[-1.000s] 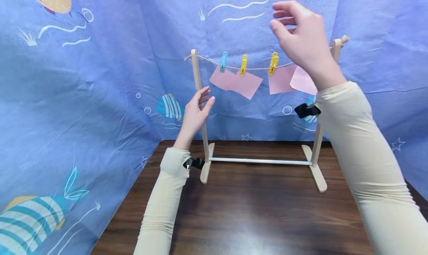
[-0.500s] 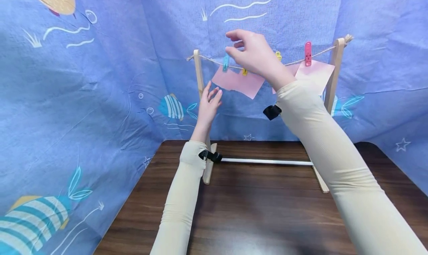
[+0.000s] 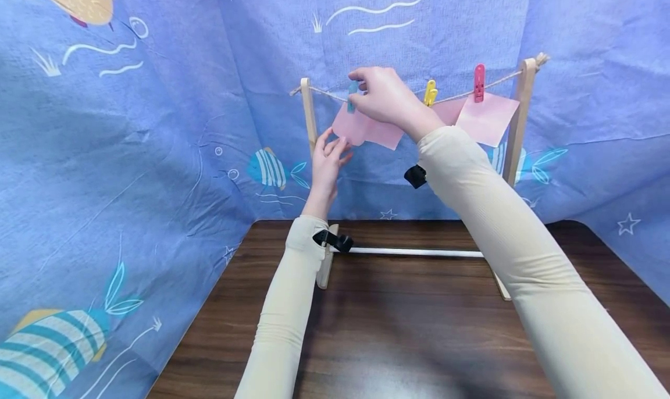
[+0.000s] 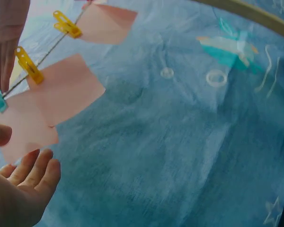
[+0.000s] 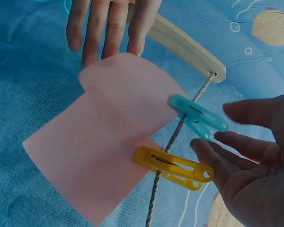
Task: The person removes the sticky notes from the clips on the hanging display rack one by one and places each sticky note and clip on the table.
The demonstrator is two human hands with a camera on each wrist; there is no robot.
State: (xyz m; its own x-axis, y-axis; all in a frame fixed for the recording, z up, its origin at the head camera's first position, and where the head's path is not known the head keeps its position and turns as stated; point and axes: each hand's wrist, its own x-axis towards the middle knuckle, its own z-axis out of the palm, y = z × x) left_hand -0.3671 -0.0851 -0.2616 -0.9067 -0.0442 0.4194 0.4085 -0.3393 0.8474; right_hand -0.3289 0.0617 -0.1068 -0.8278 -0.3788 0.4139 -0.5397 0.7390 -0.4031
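My right hand (image 3: 389, 96) is at a light-blue clothespin (image 5: 199, 116) on the rope (image 5: 154, 198). In the right wrist view its thumb and fingers curve around the pin's handle ends, with the thumb a small gap away. The pin clips a pink paper (image 4: 21, 127), which bends slightly. Below that paper is my left hand (image 3: 325, 166); its fingertips reach the lower edge, thumb spread apart from the fingers. A second pink paper (image 5: 94, 151) overlaps the first and hangs from a yellow clothespin (image 5: 173, 165), hidden behind my right hand in the head view.
Farther right, another yellow clothespin (image 3: 430, 92) and a red clothespin (image 3: 478, 83) hold more pink paper (image 3: 487, 120). The rope spans two wooden posts (image 3: 309, 111), joined low by a white bar (image 3: 413, 252) above the dark wooden table (image 3: 398, 329). Blue patterned cloth (image 3: 173, 172) surrounds it.
My right hand has swept left from beside the right post and come down to the light-blue clothespin. My left hand has shifted right, up to the left paper's lower edge.
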